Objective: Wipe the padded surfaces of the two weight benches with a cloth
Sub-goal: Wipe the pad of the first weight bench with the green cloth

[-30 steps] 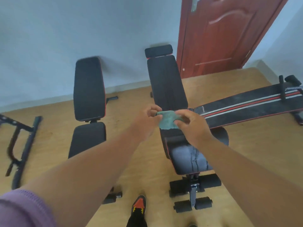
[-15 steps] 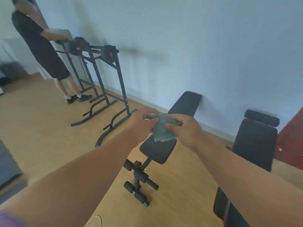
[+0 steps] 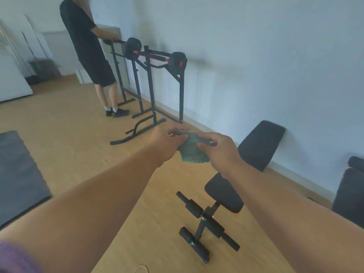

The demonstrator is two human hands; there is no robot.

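Two hands hold one green cloth [image 3: 192, 149] out in front of the body, above the wooden floor [image 3: 78, 134]. The left hand [image 3: 167, 143] pinches the cloth's upper left edge, fingers curled over it; the right hand [image 3: 220, 149] pinches the upper right edge between thumb and fingertips. So each grip is closed on the cloth, which hangs crumpled between them, its lower edge loose and ragged. It touches neither bench.

Below and to the right of the cloth stands the nearer weight bench [image 3: 224, 194], a black padded seat with a black padded backrest [image 3: 260, 145] tilted up toward the pale wall [image 3: 256, 56]. Its foot end points toward the camera, with black foam rollers [image 3: 199, 219] on a dark metal frame. The right forearm crosses in front of the gap between seat and backrest. At the far right edge, a second weight bench [image 3: 350, 192] shows only in part: a black pad with a small separate headrest above it, cut off by the frame edge.

Farther back on the left, a black barbell rack [image 3: 149, 91] stands by the wall, with a barbell [image 3: 155, 55] with black plates and red markings resting across it. Another person [image 3: 88, 48] in dark clothes and dark shoes stands at the rack's far side, a hand at the bar. A dark grey mat [image 3: 17, 174] lies on the floor at the left edge. A purple sleeve [image 3: 15, 257] shows at the lower left corner. The whole view is somewhat blurred.
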